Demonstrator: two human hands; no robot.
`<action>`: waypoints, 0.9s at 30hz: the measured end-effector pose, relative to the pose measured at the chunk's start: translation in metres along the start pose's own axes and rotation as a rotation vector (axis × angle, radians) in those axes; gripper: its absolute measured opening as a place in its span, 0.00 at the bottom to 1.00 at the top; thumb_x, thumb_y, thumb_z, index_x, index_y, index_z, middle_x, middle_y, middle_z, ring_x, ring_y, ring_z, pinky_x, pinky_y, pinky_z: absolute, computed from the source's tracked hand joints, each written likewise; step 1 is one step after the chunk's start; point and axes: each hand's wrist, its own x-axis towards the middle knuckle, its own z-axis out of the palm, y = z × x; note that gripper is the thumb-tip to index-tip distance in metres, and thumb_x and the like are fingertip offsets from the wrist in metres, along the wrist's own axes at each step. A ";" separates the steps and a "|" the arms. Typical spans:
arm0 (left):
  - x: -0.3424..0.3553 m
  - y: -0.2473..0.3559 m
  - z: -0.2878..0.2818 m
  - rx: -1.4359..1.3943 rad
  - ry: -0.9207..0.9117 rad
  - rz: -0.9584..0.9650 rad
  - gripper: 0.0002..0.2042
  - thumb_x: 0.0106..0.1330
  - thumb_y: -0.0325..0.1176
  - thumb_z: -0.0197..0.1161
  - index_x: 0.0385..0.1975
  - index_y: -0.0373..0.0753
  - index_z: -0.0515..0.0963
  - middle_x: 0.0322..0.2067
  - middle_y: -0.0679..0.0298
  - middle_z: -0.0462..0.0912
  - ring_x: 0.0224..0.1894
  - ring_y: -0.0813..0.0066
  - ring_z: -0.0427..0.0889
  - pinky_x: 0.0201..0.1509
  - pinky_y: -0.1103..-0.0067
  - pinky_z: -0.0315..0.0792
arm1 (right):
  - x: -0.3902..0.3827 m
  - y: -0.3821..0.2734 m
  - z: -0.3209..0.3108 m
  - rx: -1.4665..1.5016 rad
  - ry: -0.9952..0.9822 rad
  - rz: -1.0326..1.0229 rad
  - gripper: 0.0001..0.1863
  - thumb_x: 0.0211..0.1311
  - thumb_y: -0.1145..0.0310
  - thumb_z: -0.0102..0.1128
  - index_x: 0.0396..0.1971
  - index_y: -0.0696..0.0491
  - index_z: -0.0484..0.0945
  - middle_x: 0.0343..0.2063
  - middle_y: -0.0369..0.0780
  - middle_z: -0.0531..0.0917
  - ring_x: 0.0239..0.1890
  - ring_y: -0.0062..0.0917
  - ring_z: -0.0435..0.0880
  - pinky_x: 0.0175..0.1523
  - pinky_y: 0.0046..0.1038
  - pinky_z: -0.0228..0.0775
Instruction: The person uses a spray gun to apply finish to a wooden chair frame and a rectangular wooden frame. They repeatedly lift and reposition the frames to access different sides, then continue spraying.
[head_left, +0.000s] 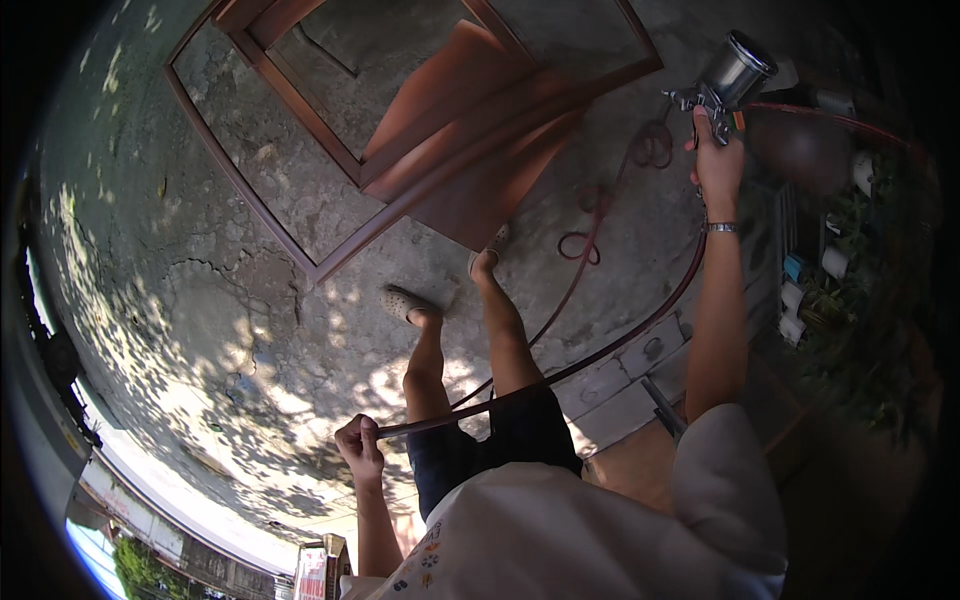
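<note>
My right hand [716,165] grips a metal spray gun [714,100] with a cylindrical cup [736,68] on top, at upper right. My left hand [360,445] is closed around a dark red hose [600,360] at lower centre, which curves up toward the gun. Reddish-brown rectangular frames [370,233] lie ahead of my feet, overlapping a brown, unevenly coloured panel [470,200] on the concrete. A thinner red hose [585,255] lies in loops between the frames and my right arm.
My sandalled feet [405,302] stand on cracked concrete [230,310] dappled with sunlight. At right are leafy plants [850,300], small white containers [832,262] and a dark rounded object [800,155]. A low block edge [640,350] runs behind my right leg. A vehicle's dark wheel [60,355] shows at far left.
</note>
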 end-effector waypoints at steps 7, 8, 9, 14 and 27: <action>0.021 0.055 0.035 0.056 -0.221 -0.030 0.19 0.66 0.40 0.63 0.18 0.33 0.72 0.14 0.68 0.70 0.19 0.84 0.65 0.23 0.83 0.58 | 0.111 0.016 -0.040 -0.027 0.390 -0.007 0.28 0.62 0.45 0.60 0.29 0.61 0.83 0.20 0.40 0.83 0.14 0.22 0.78 0.15 0.25 0.68; 0.023 0.060 0.033 0.056 -0.247 -0.041 0.18 0.64 0.40 0.66 0.19 0.33 0.72 0.14 0.68 0.71 0.20 0.84 0.66 0.23 0.83 0.59 | 0.110 0.006 -0.041 0.040 0.453 -0.029 0.28 0.62 0.46 0.60 0.29 0.62 0.83 0.21 0.40 0.84 0.14 0.23 0.78 0.15 0.26 0.69; 0.026 0.065 0.029 0.058 -0.265 -0.049 0.18 0.62 0.40 0.69 0.19 0.33 0.73 0.15 0.68 0.72 0.20 0.84 0.67 0.23 0.83 0.60 | 0.108 -0.003 -0.045 0.074 0.476 -0.043 0.27 0.63 0.47 0.60 0.28 0.62 0.83 0.22 0.40 0.84 0.13 0.23 0.78 0.15 0.25 0.68; 0.037 0.056 -0.032 0.275 -0.201 -0.027 0.21 0.51 0.43 0.78 0.16 0.34 0.74 0.12 0.67 0.71 0.16 0.82 0.67 0.21 0.80 0.62 | 0.084 -0.042 -0.045 0.402 0.366 -0.122 0.19 0.67 0.54 0.58 0.34 0.58 0.82 0.24 0.38 0.85 0.07 0.18 0.69 0.12 0.21 0.57; 0.092 -0.018 -0.293 -0.009 0.075 -0.043 0.23 0.54 0.43 0.76 0.13 0.36 0.68 0.12 0.72 0.66 0.19 0.86 0.60 0.21 0.82 0.56 | -0.120 -0.212 0.081 0.514 0.380 -0.223 0.20 0.69 0.54 0.56 0.39 0.59 0.80 0.28 0.39 0.84 0.07 0.17 0.67 0.11 0.18 0.55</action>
